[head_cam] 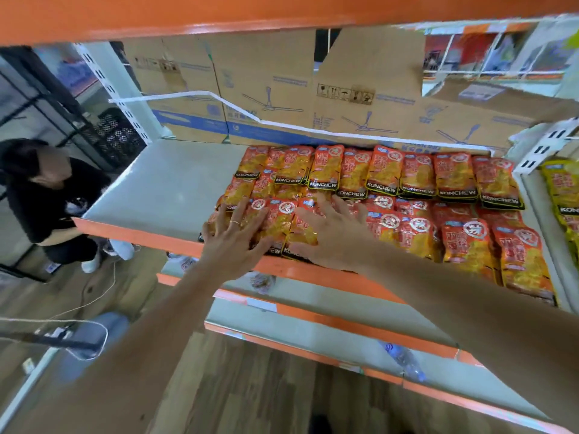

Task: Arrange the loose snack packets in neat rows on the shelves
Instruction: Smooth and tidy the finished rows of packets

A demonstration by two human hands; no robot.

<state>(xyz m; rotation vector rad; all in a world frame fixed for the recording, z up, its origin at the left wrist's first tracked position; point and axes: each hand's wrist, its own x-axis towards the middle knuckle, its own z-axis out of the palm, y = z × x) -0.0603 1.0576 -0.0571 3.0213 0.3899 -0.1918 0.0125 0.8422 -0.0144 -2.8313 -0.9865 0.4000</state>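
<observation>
Orange snack packets (416, 173) lie in overlapping rows on the right part of the grey shelf (163, 183). The left hand (230, 242) and right hand (332, 236) rest flat on the front-row packets, fingers (241, 211) spread, gripping nothing. Cardboard boxes (269, 89) stand behind; yellow packets (560, 189) lie at right.

Glossy plastic packets (382, 173) (crinkly) on matt metal shelf (163, 186).

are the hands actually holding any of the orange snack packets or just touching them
Nothing is gripped. Both the left hand and right hand lie open, fingers spread, palms pressing flat on the front-row orange packets.
</observation>
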